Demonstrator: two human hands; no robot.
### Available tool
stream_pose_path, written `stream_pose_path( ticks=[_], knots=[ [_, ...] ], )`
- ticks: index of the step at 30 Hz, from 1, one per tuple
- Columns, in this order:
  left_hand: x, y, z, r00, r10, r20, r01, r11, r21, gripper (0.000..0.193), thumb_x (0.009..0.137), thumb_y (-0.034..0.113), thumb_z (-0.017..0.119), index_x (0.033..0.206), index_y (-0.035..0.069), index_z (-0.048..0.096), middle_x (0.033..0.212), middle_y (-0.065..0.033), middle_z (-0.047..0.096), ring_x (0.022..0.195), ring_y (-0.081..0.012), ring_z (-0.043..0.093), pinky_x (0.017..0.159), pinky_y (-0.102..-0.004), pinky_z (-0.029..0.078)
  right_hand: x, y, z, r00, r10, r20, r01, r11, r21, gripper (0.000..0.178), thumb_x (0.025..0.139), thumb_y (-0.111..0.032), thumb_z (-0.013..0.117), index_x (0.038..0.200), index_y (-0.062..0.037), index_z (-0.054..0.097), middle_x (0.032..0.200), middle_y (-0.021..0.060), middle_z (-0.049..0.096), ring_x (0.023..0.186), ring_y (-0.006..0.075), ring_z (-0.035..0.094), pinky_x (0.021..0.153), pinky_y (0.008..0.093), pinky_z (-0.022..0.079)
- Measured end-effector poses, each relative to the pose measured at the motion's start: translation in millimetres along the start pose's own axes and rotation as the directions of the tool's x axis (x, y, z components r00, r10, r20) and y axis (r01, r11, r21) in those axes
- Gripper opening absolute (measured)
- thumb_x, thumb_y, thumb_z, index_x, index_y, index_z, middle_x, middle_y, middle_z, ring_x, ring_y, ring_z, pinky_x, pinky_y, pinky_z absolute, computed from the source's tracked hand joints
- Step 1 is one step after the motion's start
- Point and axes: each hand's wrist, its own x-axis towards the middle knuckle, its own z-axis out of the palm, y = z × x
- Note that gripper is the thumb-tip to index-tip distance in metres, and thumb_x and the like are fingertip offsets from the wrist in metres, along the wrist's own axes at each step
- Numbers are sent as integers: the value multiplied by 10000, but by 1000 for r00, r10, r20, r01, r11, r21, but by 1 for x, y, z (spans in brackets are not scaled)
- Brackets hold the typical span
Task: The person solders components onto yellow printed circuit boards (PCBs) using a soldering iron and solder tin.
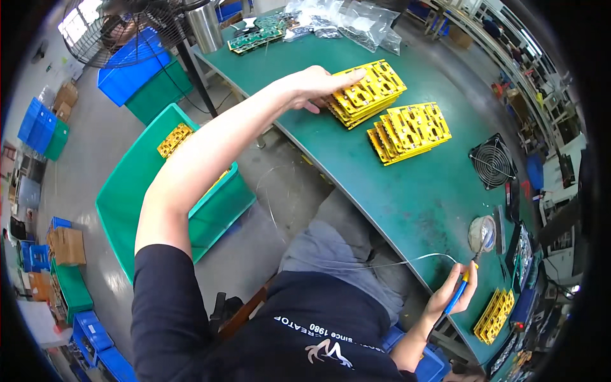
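Note:
My left hand [324,88] reaches across to a stack of yellow circuit boards [375,89] on the green table [305,134]. Its thumb lies on the top board and the fingers are at the stack's left side, partly hidden. Just nearer stands a second, fanned stack of yellow boards [414,130], apart from the first. At lower right, my right hand [452,293] is closed round a soldering iron [458,294] with a blue and yellow handle, its tip pointing up. A thin pale wire [407,261] runs from this hand leftward across my lap.
A green bin [127,210] with yellow boards stands left of the table. On the table are a round roll [482,233], a black fan [493,162], more yellow boards [494,316], green circuit boards [254,39] and plastic bags [363,25]. A standing fan [121,28] rises at far left.

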Motion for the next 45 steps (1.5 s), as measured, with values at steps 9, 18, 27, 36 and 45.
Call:
stream_pose_path(
  ticks=[9,18,27,36,45],
  knots=[
    [-123,-36,-55,953,228,-200,-195,965,174,807,966,693,616,1336,-21,672,1156,-99,699,944,-156,705,784,-305,548,4,3,-2,1000,5,-7,-6,993,-118,361,997,-49,717,1342,33,652,1090,116,705,985,190,650,954,334,526],
    [-234,-346,-183,864,-332,-379,493,710,503,769,789,743,767,761,-25,746,727,-139,731,672,-206,704,645,-376,569,12,11,0,996,-90,3,90,991,-101,337,1000,-73,729,1316,33,681,1105,130,728,967,191,676,902,320,550],
    [-289,-569,-150,570,-786,-240,680,615,-398,1481,620,567,992,1668,56,79,1621,-214,401,1402,-390,502,1075,-578,506,17,18,-2,991,-130,24,132,987,-97,328,1003,-74,727,1307,43,687,1155,135,725,975,190,679,904,313,554],
    [-279,-602,-144,547,-806,-224,440,505,-742,1523,639,396,1032,1694,169,-43,1580,-154,475,1403,-344,504,1090,-601,465,19,11,-1,973,-227,47,232,951,-205,328,1005,-89,725,1306,38,689,1212,151,728,1004,204,688,912,319,563],
    [-280,-602,-126,629,-761,-160,327,445,-834,683,782,431,945,1344,223,617,1339,-1,649,1200,-193,628,917,-456,529,18,9,-2,978,-201,51,207,956,-209,336,1014,-86,713,1325,36,677,1235,137,712,1036,192,666,932,318,544]
  ],
)
